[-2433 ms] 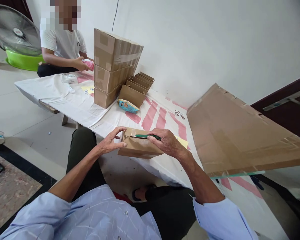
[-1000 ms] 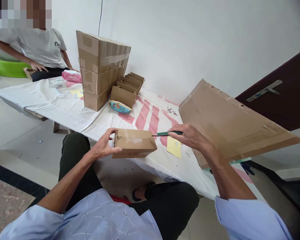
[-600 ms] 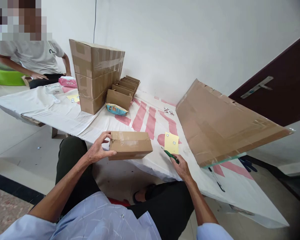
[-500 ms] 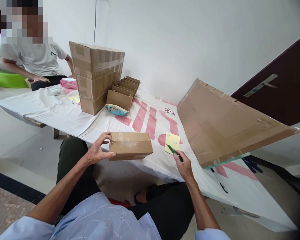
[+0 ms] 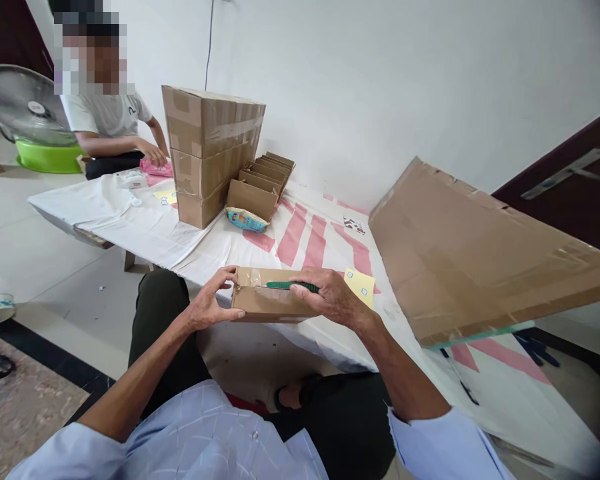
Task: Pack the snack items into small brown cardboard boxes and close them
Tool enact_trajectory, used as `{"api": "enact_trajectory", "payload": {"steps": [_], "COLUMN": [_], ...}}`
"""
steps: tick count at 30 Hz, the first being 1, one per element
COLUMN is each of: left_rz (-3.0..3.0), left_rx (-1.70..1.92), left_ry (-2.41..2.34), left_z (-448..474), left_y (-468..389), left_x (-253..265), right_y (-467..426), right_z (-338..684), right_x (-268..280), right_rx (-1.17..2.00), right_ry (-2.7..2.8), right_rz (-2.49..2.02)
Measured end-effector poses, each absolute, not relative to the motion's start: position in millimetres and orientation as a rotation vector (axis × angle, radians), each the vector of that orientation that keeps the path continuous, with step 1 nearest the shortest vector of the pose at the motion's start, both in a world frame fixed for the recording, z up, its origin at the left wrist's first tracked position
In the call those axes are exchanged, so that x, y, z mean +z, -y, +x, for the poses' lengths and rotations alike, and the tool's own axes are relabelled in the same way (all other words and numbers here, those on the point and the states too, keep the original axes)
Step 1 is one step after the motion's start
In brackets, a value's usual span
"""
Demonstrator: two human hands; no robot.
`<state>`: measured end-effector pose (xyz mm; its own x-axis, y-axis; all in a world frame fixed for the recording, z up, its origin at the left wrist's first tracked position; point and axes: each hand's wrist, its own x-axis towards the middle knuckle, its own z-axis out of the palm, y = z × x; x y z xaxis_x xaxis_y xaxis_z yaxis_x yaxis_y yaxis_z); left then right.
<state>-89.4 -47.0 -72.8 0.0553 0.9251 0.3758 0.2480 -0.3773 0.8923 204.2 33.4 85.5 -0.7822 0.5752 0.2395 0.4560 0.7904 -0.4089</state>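
A small taped cardboard box (image 5: 267, 305) lies at the table's front edge. My left hand (image 5: 211, 301) grips its left end, thumb on the near side and fingers on the far side. In my right hand (image 5: 333, 295) is a green utility knife (image 5: 284, 285), held low along the taped top of the box and pointing left. Whether the blade touches the tape, I cannot tell. Part of the box's right end is hidden by my right hand. Just past that hand lies a yellow paper (image 5: 360, 283) with small printed squares.
Stacked taped boxes (image 5: 220, 143) stand at the back left, beside a row of open cartons (image 5: 253, 197) and a blue packet (image 5: 247, 220). A large cardboard sheet (image 5: 475, 260) leans on the right. A black pen-like tool (image 5: 461, 377) lies near it. Another person (image 5: 110, 120) sits far left.
My right hand has moved left from above the yellow paper onto the box top with the knife. My left hand keeps its grip. The other person's hand now rests on the pink packet.
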Motion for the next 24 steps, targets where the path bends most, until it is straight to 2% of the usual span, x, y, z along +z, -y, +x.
{"api": "enact_trajectory", "payload": {"steps": [10,24], "left_rz": [1.695,1.709], "left_rx": [1.354,1.345], "left_ry": [-1.169,-1.163], "left_z": [-90,-90], "left_y": [46,46], "left_x": [-73,-74], "right_y": [-43,-49], "right_z": [192,180], "right_x": [88,102], "right_rx": [0.462,0.128], "right_ry": [2.705,2.909], "right_rz": [-0.730,-0.707]}}
